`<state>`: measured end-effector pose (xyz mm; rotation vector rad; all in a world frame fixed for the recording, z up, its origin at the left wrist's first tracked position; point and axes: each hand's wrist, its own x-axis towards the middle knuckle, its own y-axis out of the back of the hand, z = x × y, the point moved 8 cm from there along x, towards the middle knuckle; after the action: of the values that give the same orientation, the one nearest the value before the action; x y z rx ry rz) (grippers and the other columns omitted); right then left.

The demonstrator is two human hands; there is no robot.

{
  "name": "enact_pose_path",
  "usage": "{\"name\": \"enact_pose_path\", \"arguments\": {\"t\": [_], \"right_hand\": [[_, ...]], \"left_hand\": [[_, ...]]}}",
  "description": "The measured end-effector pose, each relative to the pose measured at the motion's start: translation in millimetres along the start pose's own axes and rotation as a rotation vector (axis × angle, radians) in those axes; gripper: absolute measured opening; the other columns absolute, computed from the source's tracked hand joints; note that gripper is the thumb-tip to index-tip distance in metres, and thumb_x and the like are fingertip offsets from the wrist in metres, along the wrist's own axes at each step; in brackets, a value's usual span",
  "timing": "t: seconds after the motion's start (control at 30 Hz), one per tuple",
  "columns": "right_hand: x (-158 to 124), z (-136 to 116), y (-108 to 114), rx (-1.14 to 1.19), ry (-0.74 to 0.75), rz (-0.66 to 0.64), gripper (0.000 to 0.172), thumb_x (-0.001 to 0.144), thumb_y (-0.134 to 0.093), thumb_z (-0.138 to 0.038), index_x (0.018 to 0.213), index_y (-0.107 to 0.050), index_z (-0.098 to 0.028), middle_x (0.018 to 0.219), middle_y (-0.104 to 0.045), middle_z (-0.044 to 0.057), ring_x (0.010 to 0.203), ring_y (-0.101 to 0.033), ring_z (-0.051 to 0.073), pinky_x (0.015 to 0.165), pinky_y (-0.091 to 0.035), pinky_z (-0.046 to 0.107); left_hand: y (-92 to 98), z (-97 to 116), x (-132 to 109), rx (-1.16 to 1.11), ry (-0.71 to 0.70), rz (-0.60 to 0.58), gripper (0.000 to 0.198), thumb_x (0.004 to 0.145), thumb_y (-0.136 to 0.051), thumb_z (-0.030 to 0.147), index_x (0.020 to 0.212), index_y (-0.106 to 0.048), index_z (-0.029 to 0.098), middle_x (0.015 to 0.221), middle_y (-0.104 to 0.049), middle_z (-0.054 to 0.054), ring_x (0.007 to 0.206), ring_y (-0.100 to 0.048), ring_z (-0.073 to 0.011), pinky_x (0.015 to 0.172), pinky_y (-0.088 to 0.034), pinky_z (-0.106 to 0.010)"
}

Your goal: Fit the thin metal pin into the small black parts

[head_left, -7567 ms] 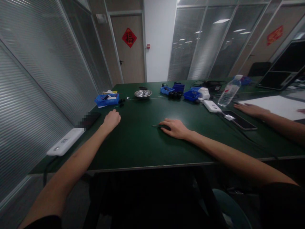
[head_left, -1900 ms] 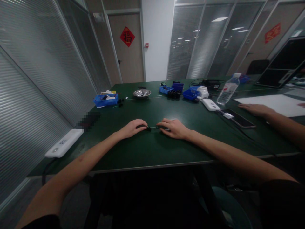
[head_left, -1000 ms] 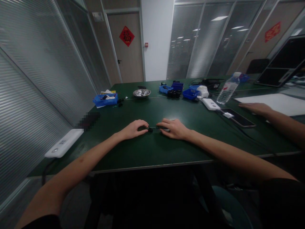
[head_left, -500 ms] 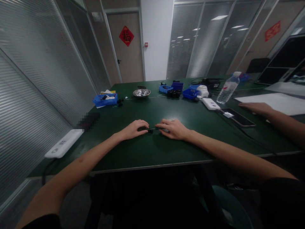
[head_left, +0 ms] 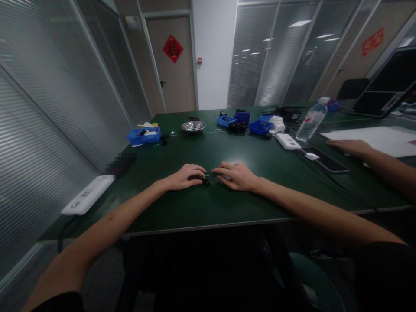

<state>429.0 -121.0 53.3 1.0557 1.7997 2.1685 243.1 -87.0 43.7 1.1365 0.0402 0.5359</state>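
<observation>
- The left hand (head_left: 183, 177) rested low over the dark green, smooth surface (head_left: 195, 203), its fingers curled nearly closed around a small black part (head_left: 206, 182), whose end poked out by the fingertips; most of it was hidden by the hand.
- The right hand (head_left: 238, 175) lay opposite, its fingers bent and closed on a slim, dark-handled tool with a thin metal shaft (head_left: 208, 175), held roughly level and pointing toward the left hand.
- The shaft's tip reached the left fingertips, at or just beside the black part; whether it touched could not be told.
- As for progress, the work seemed to be under way rather than finished: both pieces were in hand and the tool was lined up with the part, but neither had been set down. Whether anything on the part was loosened, tightened or fitted was too small to tell, so how much remained could not be judged.
- Farther back stood a round, shiny metal bowl (head_left: 194, 131) with small bits inside, and to its left a blue plastic tray (head_left: 144, 139) with small black pieces (head_left: 164, 138) just beside it.
- Toward the right, another person's hand (head_left: 351, 147) rested by a large white sheet (head_left: 390, 138), well apart from the work.
</observation>
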Motion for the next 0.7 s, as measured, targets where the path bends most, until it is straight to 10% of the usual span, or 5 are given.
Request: {"name": "enact_pose_path", "arguments": {"t": [0.7], "right_hand": [[-2.1,27.2,-3.3,0.009,-0.236,0.029,0.037,0.108,-0.052,-0.039,0.136,-0.067,-0.021,0.117,-0.07,0.01,0.081,-0.064,0.018,0.068,-0.044,0.029]], "left_hand": [[-0.8,-10.5,-2.3,-0.052,0.076,0.047,0.056,0.103,-0.064,0.045,0.155,-0.052,0.029,0.148,-0.064,-0.011,0.142,-0.054,-0.0298,0.121,-0.035,-0.052]]}}
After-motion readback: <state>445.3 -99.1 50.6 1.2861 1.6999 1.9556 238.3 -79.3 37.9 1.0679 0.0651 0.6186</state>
